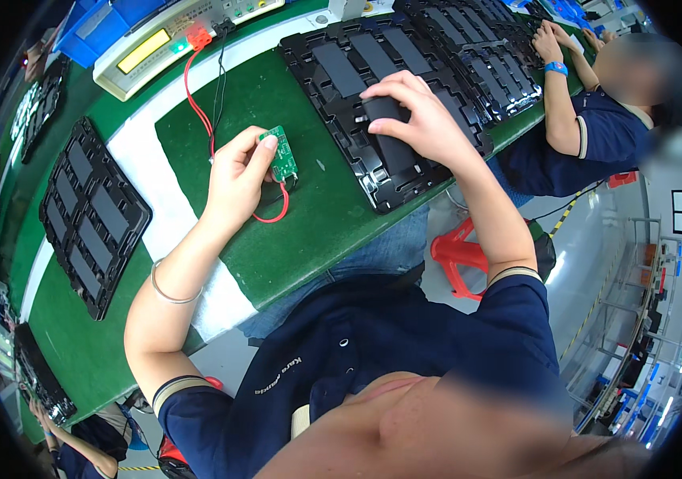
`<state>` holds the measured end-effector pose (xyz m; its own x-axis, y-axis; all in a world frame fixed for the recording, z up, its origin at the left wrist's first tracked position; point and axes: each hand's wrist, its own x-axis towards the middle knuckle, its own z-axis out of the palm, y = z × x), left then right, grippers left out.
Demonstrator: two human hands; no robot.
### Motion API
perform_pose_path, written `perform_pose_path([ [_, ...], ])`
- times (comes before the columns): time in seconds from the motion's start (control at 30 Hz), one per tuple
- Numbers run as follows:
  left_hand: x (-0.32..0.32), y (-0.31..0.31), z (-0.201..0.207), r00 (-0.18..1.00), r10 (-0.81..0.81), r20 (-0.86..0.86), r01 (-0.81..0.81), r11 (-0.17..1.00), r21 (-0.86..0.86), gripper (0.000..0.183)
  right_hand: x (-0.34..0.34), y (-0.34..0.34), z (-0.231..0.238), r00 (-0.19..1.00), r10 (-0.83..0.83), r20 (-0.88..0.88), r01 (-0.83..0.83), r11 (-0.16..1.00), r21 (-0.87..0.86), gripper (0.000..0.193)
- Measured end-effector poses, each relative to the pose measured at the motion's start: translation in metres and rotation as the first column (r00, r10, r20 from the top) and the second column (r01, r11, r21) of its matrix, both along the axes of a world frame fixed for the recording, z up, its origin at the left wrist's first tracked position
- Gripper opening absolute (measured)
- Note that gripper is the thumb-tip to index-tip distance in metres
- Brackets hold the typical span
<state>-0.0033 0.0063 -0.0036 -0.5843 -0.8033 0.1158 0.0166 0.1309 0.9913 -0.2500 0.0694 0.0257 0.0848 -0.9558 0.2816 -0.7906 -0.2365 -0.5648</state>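
1. the left hand point(237, 172) pinches a small green circuit board point(282, 153) between thumb and forefinger, holding it just above the green desk point(301, 231); the other fingers curl under it.
2. a red wire point(197, 100) and a black wire point(220, 84) run from the board's area up to a cream test instrument point(165, 40) with a yellow display at the desk's far edge; the red wire loops below the board.
3. the right hand point(421, 120) rests on a black moulded tray point(381, 104), its fingers bent and closed around a dark rectangular battery cell point(393, 140) that lies in one of the tray's compartments.
4. other dark cells fill the tray's farther compartments.
5. a second black tray point(89, 211) lies well apart on the left of the desk.
6. more trays point(485, 48) sit beyond, where another person's hand point(547, 41), with a blue wristband, rests.
7. a red stool point(461, 255) shows below the desk edge.
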Motion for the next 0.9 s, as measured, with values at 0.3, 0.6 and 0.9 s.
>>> perform_pose_path([
  [0.3, -0.001, 0.0, 0.001, 0.999, 0.023, 0.031, -0.023, 1.0, -0.012, 0.02, -0.008, 0.009, -0.008, 0.996, -0.021, -0.091, 0.02, 1.0, -0.013, 0.028],
  [0.6, -0.001, -0.002, 0.001, 0.999, 0.024, 0.049, -0.022, 0.999, -0.037, 0.02, -0.065, 0.08, -0.005, 0.767, -0.627, -0.132, 0.592, 0.773, -0.228, 0.024],
  [0.9, -0.001, 0.001, -0.002, 0.999, 0.014, 0.03, -0.012, 0.999, -0.041, 0.019, -0.077, 0.089, 0.001, 0.668, -0.671, -0.321, 0.731, 0.673, 0.115, 0.042],
])
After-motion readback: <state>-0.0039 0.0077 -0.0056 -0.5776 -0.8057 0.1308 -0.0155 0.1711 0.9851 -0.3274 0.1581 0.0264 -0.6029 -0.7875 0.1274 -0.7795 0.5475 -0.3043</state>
